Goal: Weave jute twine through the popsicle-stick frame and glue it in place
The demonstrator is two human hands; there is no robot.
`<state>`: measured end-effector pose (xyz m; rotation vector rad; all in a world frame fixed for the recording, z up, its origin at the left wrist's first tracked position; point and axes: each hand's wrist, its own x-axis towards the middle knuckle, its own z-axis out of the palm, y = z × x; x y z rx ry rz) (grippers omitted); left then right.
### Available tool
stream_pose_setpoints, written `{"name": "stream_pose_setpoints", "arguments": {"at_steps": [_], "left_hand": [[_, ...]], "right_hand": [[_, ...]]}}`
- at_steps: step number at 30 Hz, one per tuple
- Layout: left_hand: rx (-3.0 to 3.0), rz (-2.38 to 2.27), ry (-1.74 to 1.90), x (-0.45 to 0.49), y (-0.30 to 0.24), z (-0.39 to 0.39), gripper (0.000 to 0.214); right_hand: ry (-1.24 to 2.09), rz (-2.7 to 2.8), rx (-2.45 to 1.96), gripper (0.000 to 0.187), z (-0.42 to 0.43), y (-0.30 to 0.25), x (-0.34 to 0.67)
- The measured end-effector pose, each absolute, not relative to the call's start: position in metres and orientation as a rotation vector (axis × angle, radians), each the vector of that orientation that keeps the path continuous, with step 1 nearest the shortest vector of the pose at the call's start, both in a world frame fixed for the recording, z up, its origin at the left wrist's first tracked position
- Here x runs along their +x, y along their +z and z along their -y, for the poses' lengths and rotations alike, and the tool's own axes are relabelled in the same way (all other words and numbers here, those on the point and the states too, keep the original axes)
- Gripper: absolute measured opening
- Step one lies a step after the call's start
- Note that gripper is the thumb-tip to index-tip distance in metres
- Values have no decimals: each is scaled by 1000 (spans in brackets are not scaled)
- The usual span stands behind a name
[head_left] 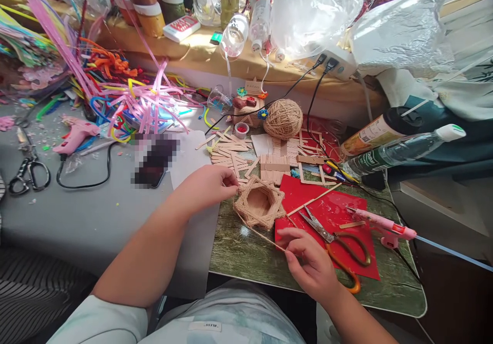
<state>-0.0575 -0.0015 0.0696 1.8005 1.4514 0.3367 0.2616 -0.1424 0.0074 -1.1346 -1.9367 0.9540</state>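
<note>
A star-shaped, twine-wrapped basket (pixel 276 203) with an open hollow sits on the green wood-patterned board. At its left corner, my left hand (pixel 211 187) is closed in a pinch; whether the fingertips grip the rim or only the twine there is hard to see. A length of twine (pixel 265 237) runs slack along the basket's near side to my right hand (pixel 310 264). That hand pinches the strand between thumb and finger, the other fingers curled. Open scissors (pixel 333 237) with orange-brown handles lie beside my right hand on a red sheet (pixel 358 256).
Right of the scissors lies a pink glue gun (pixel 385 224). Behind the basket are craft sticks (pixel 231 156), a twine ball (pixel 284 118) and a tilted water bottle (pixel 404 149). At left are another glue gun (pixel 77 134), black-handled scissors (pixel 29 174) and pink strips (pixel 150 100).
</note>
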Motion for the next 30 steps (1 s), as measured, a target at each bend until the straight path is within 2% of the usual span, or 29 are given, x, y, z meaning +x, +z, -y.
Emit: {"name": "stream_pose_setpoints", "arguments": {"at_steps": [7,23,30], "left_hand": [[1820,-1441,306,-56,69,2,15],[1831,-1474,320,-54,70,4,17],[1859,-1466,327,-53,68,4,18]], "right_hand": [[1043,2067,-1096,12,143,7,268],[859,2095,-1190,17,132,9,269],[837,2101,-1263,13,129,4,270]]}}
